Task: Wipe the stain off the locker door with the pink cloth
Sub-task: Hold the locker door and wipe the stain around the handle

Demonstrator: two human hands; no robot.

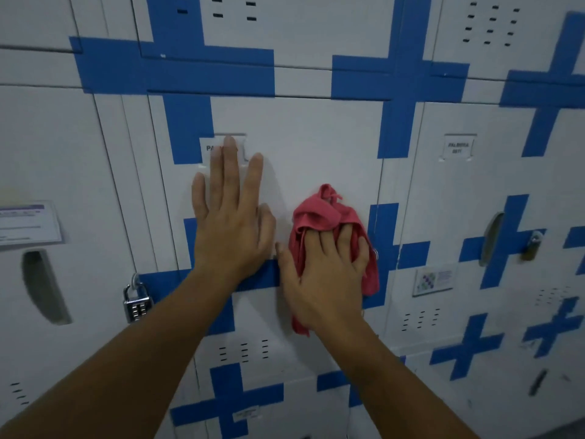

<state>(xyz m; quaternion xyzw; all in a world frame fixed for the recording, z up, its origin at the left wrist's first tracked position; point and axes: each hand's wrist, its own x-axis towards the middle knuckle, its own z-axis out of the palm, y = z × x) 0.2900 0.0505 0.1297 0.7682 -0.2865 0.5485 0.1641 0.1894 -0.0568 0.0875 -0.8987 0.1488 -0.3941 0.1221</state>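
Note:
The white locker door (310, 147) with blue cross markings fills the middle of the view. My left hand (231, 217) lies flat against it, fingers spread, its fingertips over the name label (210, 148). My right hand (323, 274) presses the crumpled pink cloth (319, 213) against the door just right of the left hand. The cloth bunches above my fingers and hangs below my palm. No stain is visible on the door; the part under the cloth and hands is hidden.
A combination padlock (136, 302) hangs on the locker to the left. The locker to the right has a small padlock (533, 247), a handle recess (490, 239) and a sticker (433, 280). More lockers sit above and below.

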